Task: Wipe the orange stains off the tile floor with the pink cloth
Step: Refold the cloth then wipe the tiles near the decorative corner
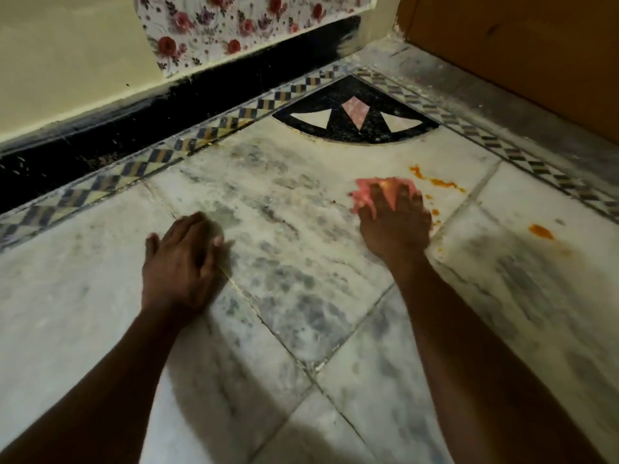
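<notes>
The right hand (393, 217) is pressing the pink cloth (371, 192) on the tile floor (301, 262), fingers spread over it. The left hand (181, 259) is lying flat, holding nothing. Orange stains (438, 182) are waiting beside the cloth, toward the checked border (522, 159), so wiping looks unfinished.

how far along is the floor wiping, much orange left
Partly done. The tile left of the pink cloth shows no orange. The right hand presses the cloth down on the floor; the left hand rests flat on the tile. Left: the orange streak beyond the cloth, small spots beside the hand, and a separate blob further right.
</notes>
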`<state>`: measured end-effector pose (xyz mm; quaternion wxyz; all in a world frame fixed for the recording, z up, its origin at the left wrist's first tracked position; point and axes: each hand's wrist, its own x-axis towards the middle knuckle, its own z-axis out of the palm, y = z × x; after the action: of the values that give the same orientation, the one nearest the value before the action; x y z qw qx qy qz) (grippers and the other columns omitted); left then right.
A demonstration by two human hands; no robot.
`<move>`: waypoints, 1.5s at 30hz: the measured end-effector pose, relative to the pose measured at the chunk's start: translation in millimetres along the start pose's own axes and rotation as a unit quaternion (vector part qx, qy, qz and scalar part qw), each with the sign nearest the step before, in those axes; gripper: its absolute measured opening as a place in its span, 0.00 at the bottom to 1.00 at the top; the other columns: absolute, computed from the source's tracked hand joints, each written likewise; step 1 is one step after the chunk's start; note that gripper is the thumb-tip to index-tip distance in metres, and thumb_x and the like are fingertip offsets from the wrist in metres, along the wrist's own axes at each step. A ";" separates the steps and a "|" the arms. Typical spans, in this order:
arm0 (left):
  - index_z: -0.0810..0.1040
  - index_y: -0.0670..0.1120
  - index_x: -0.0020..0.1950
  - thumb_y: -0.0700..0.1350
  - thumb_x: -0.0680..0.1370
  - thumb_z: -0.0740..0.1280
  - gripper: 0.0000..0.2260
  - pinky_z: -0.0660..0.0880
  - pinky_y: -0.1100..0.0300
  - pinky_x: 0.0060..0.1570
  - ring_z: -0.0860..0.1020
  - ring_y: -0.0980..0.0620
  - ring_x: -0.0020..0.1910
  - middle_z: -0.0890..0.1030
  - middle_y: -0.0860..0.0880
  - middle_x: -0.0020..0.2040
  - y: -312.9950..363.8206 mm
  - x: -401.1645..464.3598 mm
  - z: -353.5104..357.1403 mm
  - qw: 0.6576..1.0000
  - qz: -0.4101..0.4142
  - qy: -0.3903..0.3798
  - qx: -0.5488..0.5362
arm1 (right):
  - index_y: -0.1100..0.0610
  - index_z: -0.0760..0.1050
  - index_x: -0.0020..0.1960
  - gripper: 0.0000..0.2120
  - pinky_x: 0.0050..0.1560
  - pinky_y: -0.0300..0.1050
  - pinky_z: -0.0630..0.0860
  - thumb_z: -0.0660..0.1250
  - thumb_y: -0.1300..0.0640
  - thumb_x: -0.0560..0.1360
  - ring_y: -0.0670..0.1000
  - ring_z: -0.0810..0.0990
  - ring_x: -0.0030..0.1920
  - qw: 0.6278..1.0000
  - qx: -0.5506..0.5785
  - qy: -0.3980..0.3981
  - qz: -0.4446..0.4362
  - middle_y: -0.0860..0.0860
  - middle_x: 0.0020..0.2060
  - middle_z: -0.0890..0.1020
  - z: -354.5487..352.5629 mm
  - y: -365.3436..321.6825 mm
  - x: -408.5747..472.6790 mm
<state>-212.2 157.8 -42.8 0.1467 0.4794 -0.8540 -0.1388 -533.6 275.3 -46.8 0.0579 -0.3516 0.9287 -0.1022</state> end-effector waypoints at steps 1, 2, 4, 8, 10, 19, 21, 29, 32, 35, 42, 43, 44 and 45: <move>0.75 0.46 0.76 0.60 0.85 0.51 0.28 0.68 0.39 0.75 0.71 0.42 0.77 0.73 0.45 0.79 2.3 -4.5 -0.8 1.000 0.009 0.004 -0.012 | 0.38 0.55 0.84 0.29 0.82 0.67 0.51 0.46 0.34 0.84 0.65 0.50 0.85 0.999 0.003 -0.043 -0.011 0.56 0.86 0.51 0.6 -10.5 6.9; 0.74 0.46 0.77 0.59 0.85 0.53 0.27 0.70 0.42 0.73 0.73 0.41 0.76 0.73 0.44 0.79 9.4 -9.7 -2.0 0.999 0.021 0.007 -0.023 | 0.37 0.53 0.85 0.29 0.82 0.67 0.49 0.48 0.35 0.85 0.65 0.48 0.85 0.997 0.006 -0.060 -0.047 0.55 0.87 0.49 2.0 -14.9 4.4; 0.72 0.44 0.79 0.59 0.83 0.54 0.29 0.71 0.45 0.74 0.73 0.40 0.76 0.73 0.43 0.79 31.5 -18.9 3.8 0.997 0.049 -0.007 -0.052 | 0.36 0.58 0.83 0.29 0.81 0.68 0.56 0.48 0.36 0.83 0.64 0.54 0.85 0.988 -0.005 -0.020 -0.152 0.53 0.86 0.56 5.2 -7.0 -32.6; 0.69 0.42 0.81 0.58 0.79 0.54 0.33 0.67 0.47 0.78 0.69 0.41 0.79 0.70 0.41 0.80 92.5 -12.0 40.1 0.988 0.118 -0.070 -0.078 | 0.29 0.53 0.82 0.27 0.81 0.59 0.60 0.44 0.33 0.83 0.54 0.54 0.86 0.980 -0.057 0.007 -0.192 0.44 0.86 0.53 0.8 63.3 -112.3; 0.65 0.44 0.83 0.58 0.80 0.53 0.33 0.61 0.46 0.81 0.64 0.43 0.83 0.65 0.44 0.83 124.7 3.0 57.0 0.988 0.105 -0.074 -0.082 | 0.32 0.56 0.82 0.29 0.77 0.61 0.64 0.43 0.32 0.81 0.57 0.57 0.84 0.990 -0.064 0.016 -0.121 0.46 0.86 0.56 -5.2 93.5 -73.8; 0.63 0.54 0.84 0.60 0.84 0.48 0.29 0.54 0.44 0.82 0.57 0.48 0.85 0.57 0.51 0.86 162.0 11.0 80.1 0.999 0.031 -0.029 0.015 | 0.33 0.51 0.84 0.29 0.79 0.67 0.60 0.36 0.33 0.84 0.63 0.54 0.85 0.975 -0.086 -0.027 -0.205 0.51 0.86 0.54 -9.1 112.4 -12.7; 0.65 0.54 0.83 0.60 0.84 0.49 0.28 0.56 0.43 0.82 0.58 0.48 0.85 0.58 0.51 0.86 161.5 11.7 80.6 0.999 0.031 -0.024 0.017 | 0.34 0.54 0.84 0.31 0.78 0.64 0.64 0.36 0.31 0.83 0.60 0.56 0.85 0.973 -0.082 -0.063 -0.206 0.49 0.86 0.56 -20.8 141.7 -24.9; 0.67 0.56 0.82 0.60 0.83 0.53 0.27 0.59 0.45 0.79 0.60 0.50 0.84 0.61 0.53 0.85 158.7 14.0 89.2 0.999 0.021 -0.006 0.039 | 0.34 0.47 0.84 0.29 0.83 0.67 0.45 0.48 0.34 0.85 0.64 0.42 0.85 0.997 -0.007 -0.064 0.047 0.53 0.87 0.43 -21.5 67.6 122.0; 0.69 0.55 0.81 0.59 0.82 0.55 0.27 0.61 0.44 0.78 0.62 0.49 0.83 0.61 0.52 0.85 161.5 14.5 83.9 0.999 0.022 -0.006 0.039 | 0.29 0.48 0.83 0.29 0.82 0.63 0.47 0.45 0.30 0.82 0.60 0.44 0.86 0.992 -0.032 -0.077 -0.096 0.50 0.87 0.45 -20.0 64.5 91.6; 0.71 0.55 0.81 0.59 0.82 0.56 0.27 0.62 0.44 0.77 0.63 0.49 0.83 0.62 0.52 0.85 162.1 13.8 81.1 0.999 0.024 0.002 0.040 | 0.29 0.54 0.82 0.31 0.79 0.61 0.59 0.45 0.27 0.80 0.59 0.54 0.85 0.986 -0.044 -0.058 -0.148 0.47 0.86 0.54 -29.4 104.0 55.9; 0.71 0.54 0.80 0.58 0.82 0.57 0.27 0.64 0.42 0.77 0.63 0.49 0.83 0.63 0.51 0.85 159.4 14.1 90.1 0.998 0.040 0.024 0.052 | 0.35 0.43 0.85 0.31 0.82 0.66 0.45 0.46 0.32 0.84 0.65 0.40 0.85 0.989 -0.001 -0.087 0.119 0.54 0.86 0.40 -29.0 58.1 168.4; 0.72 0.53 0.80 0.58 0.82 0.57 0.27 0.64 0.42 0.77 0.63 0.49 0.83 0.63 0.50 0.84 158.3 14.9 90.9 0.997 0.041 0.033 0.050 | 0.34 0.42 0.84 0.30 0.82 0.67 0.43 0.46 0.32 0.85 0.64 0.38 0.85 0.989 0.007 -0.096 0.111 0.54 0.86 0.38 -28.3 41.1 181.8; 0.72 0.53 0.80 0.58 0.82 0.57 0.26 0.65 0.41 0.76 0.64 0.48 0.83 0.64 0.50 0.84 157.3 15.0 89.8 0.997 0.039 0.037 0.053 | 0.34 0.41 0.84 0.30 0.83 0.67 0.43 0.46 0.33 0.85 0.64 0.37 0.85 0.991 0.005 -0.110 0.077 0.53 0.86 0.38 -26.2 26.7 184.5; 0.72 0.53 0.80 0.58 0.82 0.57 0.26 0.65 0.41 0.76 0.64 0.48 0.83 0.64 0.50 0.84 158.3 14.6 88.6 0.997 0.038 0.035 0.055 | 0.33 0.42 0.84 0.29 0.83 0.66 0.43 0.46 0.33 0.85 0.63 0.37 0.85 0.993 -0.005 -0.118 0.021 0.52 0.86 0.38 -22.7 17.7 178.4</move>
<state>-376.6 233.3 -62.7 0.1554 0.4590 -0.8720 -0.0690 -682.1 173.1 -35.2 0.1679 -0.3416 0.9231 -0.0542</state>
